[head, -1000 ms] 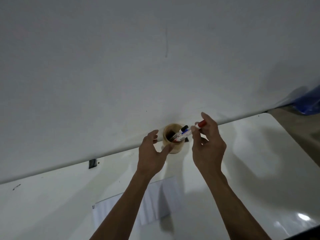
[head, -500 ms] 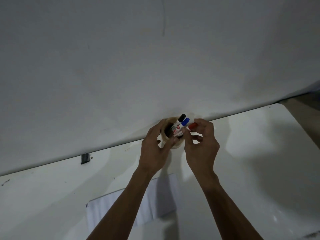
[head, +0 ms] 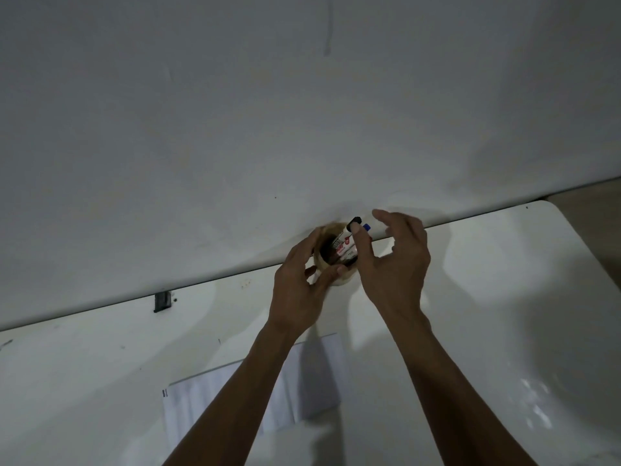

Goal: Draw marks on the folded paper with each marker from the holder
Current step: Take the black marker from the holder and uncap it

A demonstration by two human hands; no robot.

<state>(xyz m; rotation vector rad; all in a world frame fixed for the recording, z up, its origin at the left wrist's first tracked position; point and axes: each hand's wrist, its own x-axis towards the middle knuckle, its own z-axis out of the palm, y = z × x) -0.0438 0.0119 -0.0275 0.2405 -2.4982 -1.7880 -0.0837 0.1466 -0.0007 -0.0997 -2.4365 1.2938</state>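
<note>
At the table's (head: 504, 297) far edge, our left hand (head: 299, 290) clasps the holder (head: 339, 279); two visible markers (head: 346, 243) lean caps-up toward the far right, under our loosely spread right hand (head: 396, 260); one folded paper (head: 312, 381) lies nearer.

We count one holder (head: 331, 280) on the surface (head: 487, 297). In it we can tell two markers by their caps: one black-capped (head: 354, 220) and one blue-capped (head: 367, 227); whether more stand behind the fingers we cannot tell. One folded paper (head: 312, 381) lies on the surface. Two hands are in view, left (head: 299, 290) and right (head: 396, 264). One small dark bracket (head: 162, 301) sits at the wall edge.
</note>
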